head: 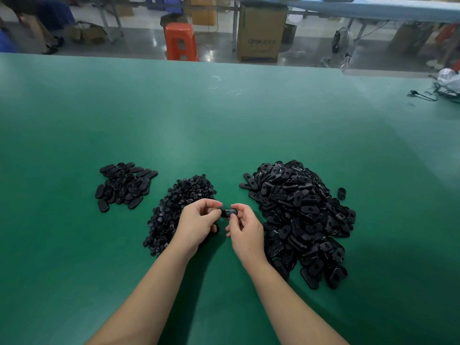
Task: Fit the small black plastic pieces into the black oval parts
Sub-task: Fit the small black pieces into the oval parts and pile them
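Green bench mat (224, 115) fills the view, factory floor behind with an orange stool (181, 42) and a cardboard box (261, 33). Both hands meet just above the mat at centre, between the heaps.

Key relation: one black oval part (228, 212) sits between the two hands, long axis roughly left-right across the view. Right hand (245, 234) pinches its right end, thumb and forefinger curled round it, other fingers loosely folded. Left hand (199, 224) is at the oval's left end, fingertips curled in and touching it; whether it pinches a small piece there I cannot tell, too dark and too small. Both hands equally near; the left looks like the inserting one, since it hovers over the small-piece heap.

Small black plastic pieces (184, 197) lie in a loose heap directly under and beyond the left hand. Big heap of oval parts (298, 215) lies just right of the right hand, many showing a keyhole-like opening on the face. Smaller flat cluster of ovals (122, 186) sits well to the left, probably the done ones. One stray oval (341, 193) lies off the big heap's right edge.

Held oval looks glossy black, rounded ends, opening turned up toward the camera. Judgement: mid-fit, piece going into the opening; next needs a press straight into the face.
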Demonstrator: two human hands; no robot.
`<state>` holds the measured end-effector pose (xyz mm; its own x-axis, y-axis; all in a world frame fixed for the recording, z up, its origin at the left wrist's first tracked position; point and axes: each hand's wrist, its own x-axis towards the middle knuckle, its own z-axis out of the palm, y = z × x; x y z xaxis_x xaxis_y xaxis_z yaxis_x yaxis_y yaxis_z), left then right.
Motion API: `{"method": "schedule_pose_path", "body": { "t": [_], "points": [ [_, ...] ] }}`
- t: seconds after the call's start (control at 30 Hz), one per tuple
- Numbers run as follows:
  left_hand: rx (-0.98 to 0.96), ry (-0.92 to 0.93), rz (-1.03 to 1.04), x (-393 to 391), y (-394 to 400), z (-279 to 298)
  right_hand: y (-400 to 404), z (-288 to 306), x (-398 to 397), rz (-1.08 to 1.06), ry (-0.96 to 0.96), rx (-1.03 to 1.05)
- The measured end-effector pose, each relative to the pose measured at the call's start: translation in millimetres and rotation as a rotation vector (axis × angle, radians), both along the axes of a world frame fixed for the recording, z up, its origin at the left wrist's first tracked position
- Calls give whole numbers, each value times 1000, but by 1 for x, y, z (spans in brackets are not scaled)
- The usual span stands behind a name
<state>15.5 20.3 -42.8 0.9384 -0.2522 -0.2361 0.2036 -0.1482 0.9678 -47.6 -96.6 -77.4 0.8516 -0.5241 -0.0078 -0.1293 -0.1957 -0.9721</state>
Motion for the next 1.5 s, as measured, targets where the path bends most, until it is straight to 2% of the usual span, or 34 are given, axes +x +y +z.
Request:
{"method": "schedule_pose_path", "body": {
  "t": [0.27, 0.53, 0.67, 0.9, 1.23, 1.5],
  "points": [
    [16, 3, -18, 1, 3, 0, 1, 1, 0, 2, 3, -5],
    [-75, 65, -11, 1, 4, -6, 1, 2, -1, -4, 6, 7],
    [5, 0, 20, 0, 4, -5, 1, 3, -1, -3, 10, 25],
    [11, 5, 55, 2, 0, -3, 0, 5, -2, -3, 5, 39],
    [118, -1, 62, 2, -7, -7, 0, 3, -2, -11, 1, 72],
    [302, -114, 35, -1, -14, -2, -2, 1, -2, -20, 13, 12]
  ]
}}
